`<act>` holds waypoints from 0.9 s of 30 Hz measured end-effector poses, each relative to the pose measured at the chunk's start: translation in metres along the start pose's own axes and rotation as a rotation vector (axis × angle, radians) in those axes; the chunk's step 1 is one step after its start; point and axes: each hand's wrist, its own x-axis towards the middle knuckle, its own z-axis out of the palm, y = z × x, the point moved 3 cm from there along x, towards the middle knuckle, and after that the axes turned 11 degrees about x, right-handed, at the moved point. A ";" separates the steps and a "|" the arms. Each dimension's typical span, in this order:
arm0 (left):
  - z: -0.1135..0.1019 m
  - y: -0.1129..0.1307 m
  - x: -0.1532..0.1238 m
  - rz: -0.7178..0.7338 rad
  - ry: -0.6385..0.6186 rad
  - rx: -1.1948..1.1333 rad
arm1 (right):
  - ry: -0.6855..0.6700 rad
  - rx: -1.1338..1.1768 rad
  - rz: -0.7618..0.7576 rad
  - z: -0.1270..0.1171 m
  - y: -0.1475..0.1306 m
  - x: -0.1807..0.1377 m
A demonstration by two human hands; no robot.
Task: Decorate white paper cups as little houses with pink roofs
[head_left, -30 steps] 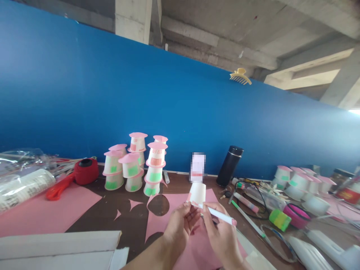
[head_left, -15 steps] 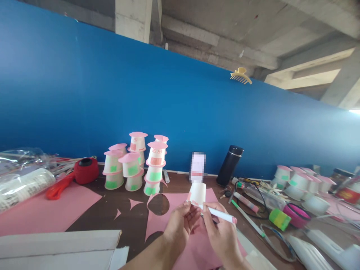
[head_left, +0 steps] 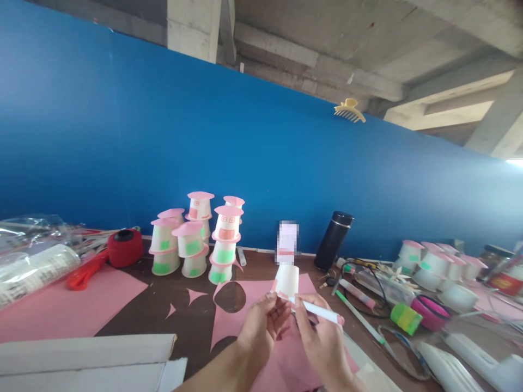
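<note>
A white paper cup (head_left: 288, 280) is held upside down over the pink paper, its wide rim toward me. My left hand (head_left: 261, 324) grips the cup at its lower left, thumb on the rim. Pink marking shows on the cup's left side. In my right hand (head_left: 321, 335) is a white marker (head_left: 318, 310) with a pink end, its tip against the lower part of the cup. The fingers partly hide the cup's rim and the marker's tip. Under both hands lies a pink paper sheet (head_left: 269, 375) with round cut-outs.
Stacked paper cups (head_left: 226, 237) with pink tops stand at the back left; more cups (head_left: 433, 267) sit at the right. A black bottle (head_left: 334, 240) leans near the blue wall. Markers, tape and cables crowd the right. A white cardboard piece (head_left: 85, 354) lies front left.
</note>
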 end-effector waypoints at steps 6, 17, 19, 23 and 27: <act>0.000 0.000 0.000 -0.005 -0.002 0.008 | 0.003 0.000 0.014 0.000 0.002 0.001; 0.001 0.005 0.000 0.012 0.041 -0.012 | 0.137 0.125 0.026 -0.004 -0.005 0.002; 0.001 0.006 0.000 0.029 0.035 -0.017 | 0.185 0.187 0.126 -0.003 0.000 0.004; -0.001 0.005 -0.001 -0.018 -0.002 0.024 | 0.337 0.335 0.412 -0.001 0.020 0.006; -0.003 0.003 -0.003 -0.050 -0.073 0.072 | 0.453 0.587 0.690 0.005 0.037 0.005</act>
